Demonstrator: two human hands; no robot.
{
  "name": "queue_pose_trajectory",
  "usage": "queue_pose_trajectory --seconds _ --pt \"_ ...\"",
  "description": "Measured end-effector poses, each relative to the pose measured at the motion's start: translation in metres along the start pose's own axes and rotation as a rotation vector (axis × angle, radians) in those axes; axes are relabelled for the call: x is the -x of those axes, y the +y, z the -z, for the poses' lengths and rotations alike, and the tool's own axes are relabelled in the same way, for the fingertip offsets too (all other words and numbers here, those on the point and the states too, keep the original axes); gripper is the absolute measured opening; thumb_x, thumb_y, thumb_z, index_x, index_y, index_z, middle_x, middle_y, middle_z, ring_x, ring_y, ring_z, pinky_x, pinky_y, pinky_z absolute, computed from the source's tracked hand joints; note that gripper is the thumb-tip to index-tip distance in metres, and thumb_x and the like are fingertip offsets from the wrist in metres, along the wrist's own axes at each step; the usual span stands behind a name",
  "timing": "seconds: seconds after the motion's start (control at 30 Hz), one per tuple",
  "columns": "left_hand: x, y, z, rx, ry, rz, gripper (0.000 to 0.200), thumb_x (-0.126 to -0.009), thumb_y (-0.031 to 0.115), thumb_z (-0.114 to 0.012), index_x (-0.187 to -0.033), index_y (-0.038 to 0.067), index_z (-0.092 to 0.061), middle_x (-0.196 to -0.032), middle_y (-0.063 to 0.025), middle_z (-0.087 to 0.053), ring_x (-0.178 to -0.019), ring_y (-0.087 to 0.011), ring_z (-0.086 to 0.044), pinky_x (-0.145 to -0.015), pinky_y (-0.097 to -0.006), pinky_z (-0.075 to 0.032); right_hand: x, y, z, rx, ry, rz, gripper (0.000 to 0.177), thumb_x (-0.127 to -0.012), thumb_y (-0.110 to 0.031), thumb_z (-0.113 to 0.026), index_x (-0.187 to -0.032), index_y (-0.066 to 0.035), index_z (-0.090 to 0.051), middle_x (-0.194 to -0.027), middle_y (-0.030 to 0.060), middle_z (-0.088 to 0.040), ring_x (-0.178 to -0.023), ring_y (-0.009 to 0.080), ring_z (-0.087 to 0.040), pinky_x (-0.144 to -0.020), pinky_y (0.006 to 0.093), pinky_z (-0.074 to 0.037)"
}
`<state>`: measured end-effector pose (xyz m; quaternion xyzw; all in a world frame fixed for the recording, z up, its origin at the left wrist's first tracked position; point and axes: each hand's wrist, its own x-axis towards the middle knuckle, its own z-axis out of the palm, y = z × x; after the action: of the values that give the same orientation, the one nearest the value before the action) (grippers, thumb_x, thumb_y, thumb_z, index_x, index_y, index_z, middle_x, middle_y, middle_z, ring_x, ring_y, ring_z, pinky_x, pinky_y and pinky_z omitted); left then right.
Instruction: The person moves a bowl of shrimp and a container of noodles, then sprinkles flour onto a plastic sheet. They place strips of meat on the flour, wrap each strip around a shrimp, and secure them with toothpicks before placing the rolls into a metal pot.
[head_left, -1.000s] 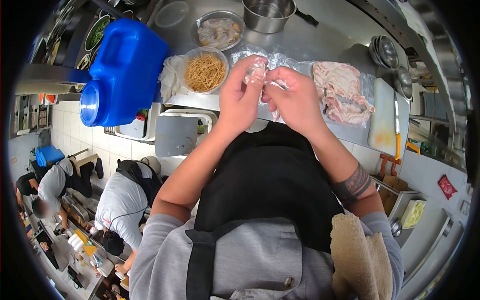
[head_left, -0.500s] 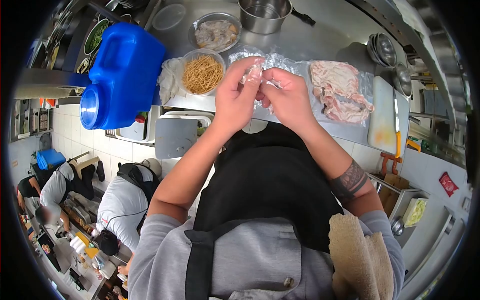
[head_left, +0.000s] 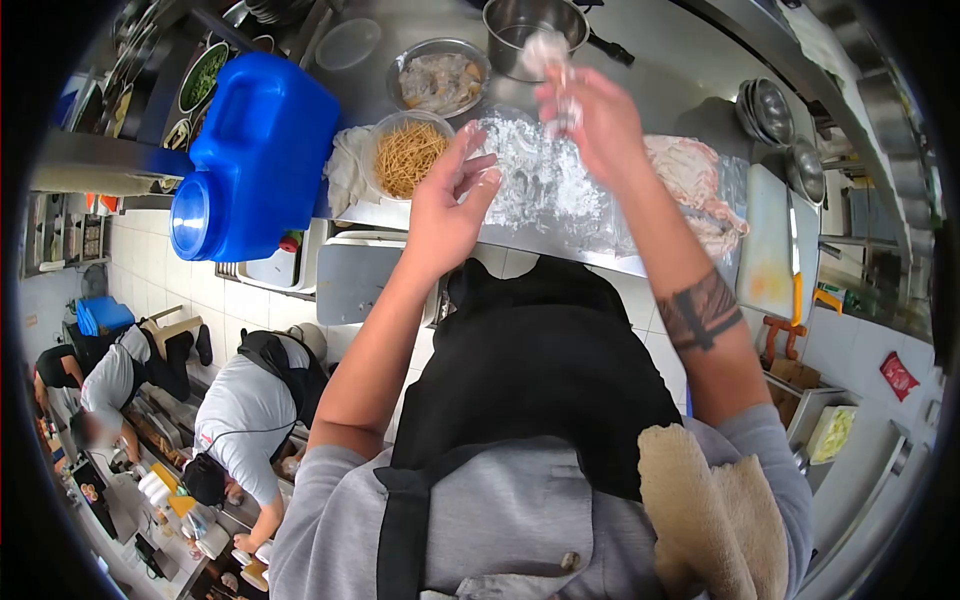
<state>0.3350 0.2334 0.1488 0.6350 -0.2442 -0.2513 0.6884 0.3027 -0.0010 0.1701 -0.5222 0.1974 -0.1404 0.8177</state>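
Observation:
Near the rim of the steel pot (head_left: 530, 30), my right hand (head_left: 600, 125) is closed on the lower end of a white, powder-coated piece (head_left: 545, 55). Motion blurs it, so its kind cannot be told. My left hand (head_left: 455, 205) holds nothing; its powdery fingers are apart beside the white powder (head_left: 535, 175) spread over clear plastic. Just left of that hand stands a tub of thin tan sticks (head_left: 410, 158). Behind the tub, a metal bowl (head_left: 397, 95) holds wet, greyish translucent raw pieces (head_left: 440, 80).
Right of the powder lies raw, pale pink meat (head_left: 690, 180) on plastic. A cutting board (head_left: 765, 240) with a yellow-handled knife (head_left: 797, 275) is at far right, near metal bowls (head_left: 765, 110). A blue jug (head_left: 255, 150) stands left. Two people (head_left: 245, 410) work at lower left.
My hands were together over the powder and have parted. The right moved up and away toward the pot with the coated piece; the left shifted slightly left and opened.

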Motion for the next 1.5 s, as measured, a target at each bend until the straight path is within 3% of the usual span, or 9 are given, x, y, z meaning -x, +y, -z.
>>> queue_pose_trajectory --seconds 0.17,0.5,0.83,0.9,0.93,1.03,1.23,1.33,1.5 --pt "0.012 0.003 0.002 -0.042 -0.023 0.019 0.058 -0.105 0.003 -0.06 -0.159 -0.002 -0.039 -0.151 -0.0203 -0.054 -0.127 -0.0251 -0.064 -0.107 -0.0363 -0.05 -0.009 -0.047 -0.004 0.3 0.009 0.031 0.025 -0.099 -0.014 -0.066 -0.117 0.003 -0.067 -0.1 0.0167 -0.075 -0.079 0.0214 -0.07 -0.065 0.0331 -0.055" --pt "0.023 -0.034 -0.011 -0.101 -0.229 0.16 0.037 -0.106 0.007 -0.061 -0.142 -0.003 -0.056 -0.129 -0.0159 -0.069 -0.112 -0.0211 -0.07 -0.096 -0.0325 -0.055 0.125 0.053 0.061 0.262 0.256 -0.246 0.018 -0.099 -0.014 -0.064 -0.109 0.0 -0.071 -0.091 0.0118 -0.074 -0.075 0.0172 -0.07 -0.061 0.0309 -0.054" --pt "0.014 -0.043 -0.09 -0.312 -0.459 0.124 0.035 -0.102 0.01 -0.067 -0.134 -0.002 -0.063 -0.117 -0.0087 -0.075 -0.102 -0.0148 -0.07 -0.092 -0.0311 -0.054 0.186 0.048 0.188 0.632 0.481 -0.028 0.02 -0.091 -0.009 -0.071 -0.107 0.003 -0.071 -0.093 0.0134 -0.075 -0.08 0.0208 -0.074 -0.069 0.0338 -0.056" --pt "0.016 -0.046 -0.106 -0.402 -0.45 0.125 0.034 -0.102 0.011 -0.068 -0.133 -0.003 -0.065 -0.116 -0.0107 -0.076 -0.1 -0.0159 -0.071 -0.09 -0.031 -0.055 0.19 0.049 0.223 1.026 0.556 0.212 0.022 -0.087 -0.008 -0.072 -0.108 0.0 -0.073 -0.099 0.0175 -0.075 -0.081 0.0282 -0.073 -0.072 0.0372 -0.056" --pt "0.016 -0.05 -0.114 -0.408 -0.456 0.122 0.034 -0.102 0.011 -0.068 -0.133 -0.003 -0.065 -0.116 -0.0107 -0.076 -0.1 -0.0159 -0.071 -0.09 -0.031 -0.055 0.193 0.041 0.239 1.118 0.616 0.129 0.023 -0.085 -0.005 -0.071 -0.108 -0.003 -0.074 -0.108 0.0208 -0.074 -0.09 0.0361 -0.071 -0.081 0.0424 -0.056" --pt "0.013 -0.061 -0.134 -0.398 -0.452 0.192 0.033 -0.102 0.014 -0.068 -0.131 -0.003 -0.066 -0.115 -0.0129 -0.076 -0.099 -0.0172 -0.072 -0.09 -0.0316 -0.056 0.192 0.028 0.296 1.352 0.757 0.088 0.025 -0.085 0.0 -0.068 -0.109 -0.005 -0.074 -0.105 0.017 -0.075 -0.095 0.0327 -0.072 -0.088 0.0404 -0.056" --pt "0.002 -0.074 -0.179 -0.438 -0.455 0.164 0.033 -0.101 0.016 -0.069 -0.127 -0.004 -0.068 -0.107 -0.0199 -0.076 -0.094 -0.025 -0.075 -0.087 -0.035 -0.058 0.153 -0.002 0.36 1.518 0.582 0.446 0.038 -0.085 0.0 -0.065 -0.121 -0.008 -0.074 -0.128 0.0192 -0.071 -0.129 0.0378 -0.06 -0.108 0.0477 -0.048" --pt "-0.004 -0.074 -0.198 -0.472 -0.472 0.086 0.032 -0.1 0.016 -0.069 -0.127 -0.003 -0.068 -0.107 -0.0208 -0.076 -0.093 -0.0266 -0.075 -0.085 -0.0355 -0.058 0.132 -0.007 0.376 1.634 0.426 0.123 0.038 -0.083 -0.002 -0.061 -0.119 -0.003 -0.072 -0.117 0.0187 -0.074 -0.111 0.0424 -0.068 -0.1 0.0495 -0.053" --pt "-0.015 -0.059 -0.211 -0.477 -0.495 0.125 0.032 -0.099 0.015 -0.07 -0.126 -0.003 -0.068 -0.104 -0.0212 -0.075 -0.09 -0.0283 -0.075 -0.084 -0.037 -0.058 0.14 -0.045 0.361 1.355 0.44 0.104 0.029 -0.09 -0.012 -0.064 -0.115 -0.002 -0.074 -0.106 0.0192 -0.076 -0.1 0.039 -0.072 -0.088 0.0434 -0.056"
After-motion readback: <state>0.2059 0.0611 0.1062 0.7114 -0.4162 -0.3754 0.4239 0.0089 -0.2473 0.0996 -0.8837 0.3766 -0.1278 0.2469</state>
